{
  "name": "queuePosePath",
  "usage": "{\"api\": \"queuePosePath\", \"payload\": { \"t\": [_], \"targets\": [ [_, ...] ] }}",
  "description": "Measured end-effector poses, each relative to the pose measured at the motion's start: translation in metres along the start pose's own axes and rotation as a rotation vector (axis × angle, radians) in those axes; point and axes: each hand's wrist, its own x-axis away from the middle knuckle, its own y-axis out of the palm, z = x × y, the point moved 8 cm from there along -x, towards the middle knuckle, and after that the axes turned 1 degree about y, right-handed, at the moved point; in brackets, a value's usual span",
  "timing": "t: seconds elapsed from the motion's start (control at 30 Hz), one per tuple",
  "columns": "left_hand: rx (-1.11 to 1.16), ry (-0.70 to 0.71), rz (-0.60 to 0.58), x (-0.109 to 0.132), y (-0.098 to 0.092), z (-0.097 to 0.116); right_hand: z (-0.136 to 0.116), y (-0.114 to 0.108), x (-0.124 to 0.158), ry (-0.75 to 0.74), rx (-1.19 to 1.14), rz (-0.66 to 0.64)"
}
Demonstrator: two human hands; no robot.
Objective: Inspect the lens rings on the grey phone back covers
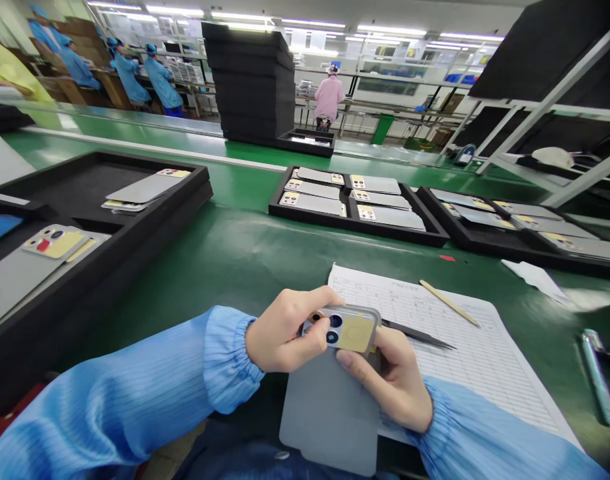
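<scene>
Close to my body I hold a grey phone back panel, tilted, with its camera lenses and a yellow film on the camera area facing up. My left hand is closed at the panel's upper left corner, its index finger along the top edge and its thumb over the lenses. Around the right edge wraps my right hand, with the thumb lying on the front just below the yellow film. Beside it, black tweezers lie on a printed form sheet; their rear end is hidden by the panel and hand.
A wooden stick rests on the sheet. Black trays of similar panels stand ahead, with another tray at left. Behind them rises a stack of black trays. A metal rack stands right. Several people work farther back.
</scene>
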Motion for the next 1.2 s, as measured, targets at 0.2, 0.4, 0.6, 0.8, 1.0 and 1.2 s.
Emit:
{"api": "queuePosePath", "payload": {
  "t": [0.2, 0.4, 0.6, 0.8, 1.0, 1.2],
  "targets": [
    [0.004, -0.021, 0.002, 0.001, -0.001, 0.000, -0.002, 0.000, -0.003, 0.004, -0.023, -0.002],
    [0.020, -0.049, -0.004, 0.000, -0.001, -0.002, 0.002, 0.001, -0.002, 0.012, -0.043, -0.004],
    [0.057, -0.086, -0.017, -0.002, -0.001, -0.008, 0.005, 0.001, -0.001, 0.037, -0.026, 0.001],
    [0.075, -0.131, 0.007, -0.001, 0.001, -0.014, 0.004, 0.003, -0.003, 0.036, -0.060, -0.011],
    [0.125, -0.208, 0.055, 0.001, 0.000, -0.021, 0.004, 0.005, -0.004, 0.064, -0.056, -0.028],
    [0.196, -0.405, 0.112, 0.004, 0.001, -0.039, 0.005, 0.009, -0.005, 0.072, -0.049, -0.021]
  ]
}}
